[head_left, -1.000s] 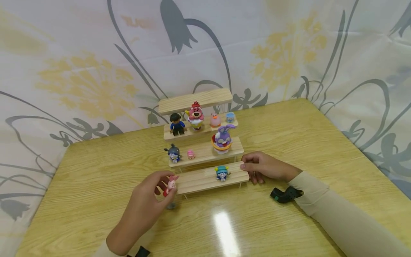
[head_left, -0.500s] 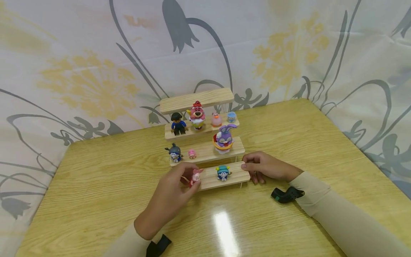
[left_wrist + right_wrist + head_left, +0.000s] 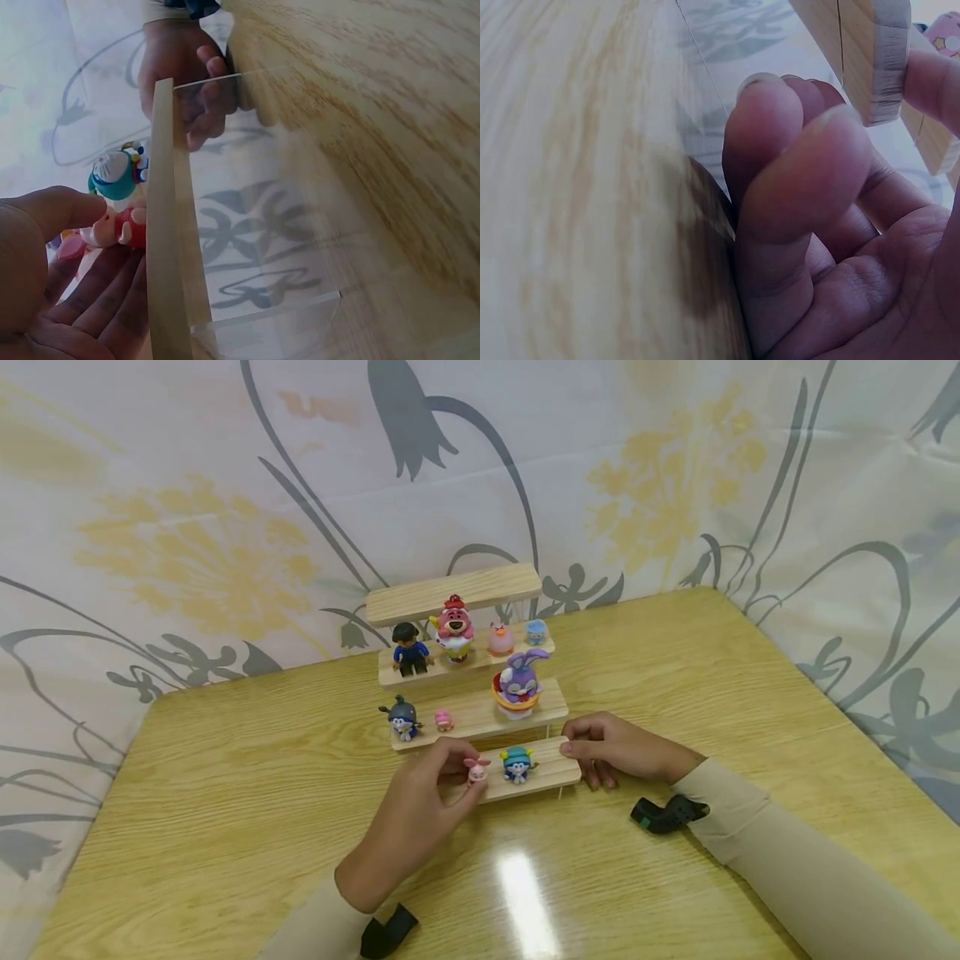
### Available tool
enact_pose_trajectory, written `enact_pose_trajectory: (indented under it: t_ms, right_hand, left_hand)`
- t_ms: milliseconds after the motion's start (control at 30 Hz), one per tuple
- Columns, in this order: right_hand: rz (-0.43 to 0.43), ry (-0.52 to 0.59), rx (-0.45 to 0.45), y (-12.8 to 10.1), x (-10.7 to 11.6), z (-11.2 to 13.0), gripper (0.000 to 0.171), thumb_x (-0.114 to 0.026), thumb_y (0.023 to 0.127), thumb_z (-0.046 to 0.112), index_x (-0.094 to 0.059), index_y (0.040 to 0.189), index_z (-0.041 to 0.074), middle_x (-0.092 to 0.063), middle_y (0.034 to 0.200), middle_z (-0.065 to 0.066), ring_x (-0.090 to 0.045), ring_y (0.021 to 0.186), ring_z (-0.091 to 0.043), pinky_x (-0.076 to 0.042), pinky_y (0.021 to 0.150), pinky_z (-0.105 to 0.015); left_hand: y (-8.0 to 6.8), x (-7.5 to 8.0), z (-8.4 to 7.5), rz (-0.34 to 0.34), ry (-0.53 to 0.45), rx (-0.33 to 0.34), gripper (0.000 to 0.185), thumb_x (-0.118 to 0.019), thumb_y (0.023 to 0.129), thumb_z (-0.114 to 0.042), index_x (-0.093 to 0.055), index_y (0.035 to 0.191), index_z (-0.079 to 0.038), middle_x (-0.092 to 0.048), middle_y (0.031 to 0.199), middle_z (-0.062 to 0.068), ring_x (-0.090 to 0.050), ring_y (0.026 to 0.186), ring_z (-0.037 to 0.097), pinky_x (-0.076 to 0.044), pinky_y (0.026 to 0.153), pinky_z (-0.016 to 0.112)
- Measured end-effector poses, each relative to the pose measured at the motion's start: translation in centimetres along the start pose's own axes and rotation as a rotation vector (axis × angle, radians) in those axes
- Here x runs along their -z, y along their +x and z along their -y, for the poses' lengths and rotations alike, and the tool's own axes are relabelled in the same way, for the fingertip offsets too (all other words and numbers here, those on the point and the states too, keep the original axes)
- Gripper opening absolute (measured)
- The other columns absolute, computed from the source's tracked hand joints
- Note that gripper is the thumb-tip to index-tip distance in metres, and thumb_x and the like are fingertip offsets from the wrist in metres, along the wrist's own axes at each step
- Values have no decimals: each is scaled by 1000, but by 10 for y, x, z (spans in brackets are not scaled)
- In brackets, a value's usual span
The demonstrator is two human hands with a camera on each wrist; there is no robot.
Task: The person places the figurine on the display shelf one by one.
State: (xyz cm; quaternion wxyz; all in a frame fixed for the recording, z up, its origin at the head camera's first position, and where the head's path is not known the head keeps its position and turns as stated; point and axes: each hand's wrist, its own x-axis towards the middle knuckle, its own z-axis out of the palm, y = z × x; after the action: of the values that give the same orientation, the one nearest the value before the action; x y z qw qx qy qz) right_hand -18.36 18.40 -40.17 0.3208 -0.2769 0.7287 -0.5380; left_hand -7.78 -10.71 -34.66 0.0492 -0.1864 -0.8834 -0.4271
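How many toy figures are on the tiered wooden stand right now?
9: four on the second tier, three on the third, two on the bottom, one pinched by the left hand. Top tier bare.

The head view looks forward and down from above the table at the whole stepped wooden stand, with both hands in sight. The left wrist view sits very close, low at the table surface, looking along the edge of the lowest shelf towards the right hand. The right wrist view, closer still and blurred, seems to face that same shelf's end from beneath.
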Motion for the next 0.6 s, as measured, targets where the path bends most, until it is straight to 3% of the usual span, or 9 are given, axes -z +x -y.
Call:
enact_pose_trajectory:
  t_ms: [267, 600]
  right_hand:
    - [-3, -9, 2, 0, -1, -1, 28, -50, 106, 26, -57, 98, 0, -62, 68, -8, -56, 48, -12, -49, 42, -29]
    - [4, 3, 1, 1, 0, 3, 29, -50, 106, 27, -58, 99, 0, -62, 69, -12, -56, 48, -12, -49, 43, -29]
  left_hand:
    - [-1, 0, 2, 11, -5, 12, 25, -74, 90, -7, -60, 110, -11, -68, 105, -2, -69, 98, 8, -58, 83, 20]
    - [-1, 5, 5, 37, 50, -23, 41, -77, 87, -7, -61, 124, -8, -68, 116, -1, -68, 106, 10, -57, 89, 23]
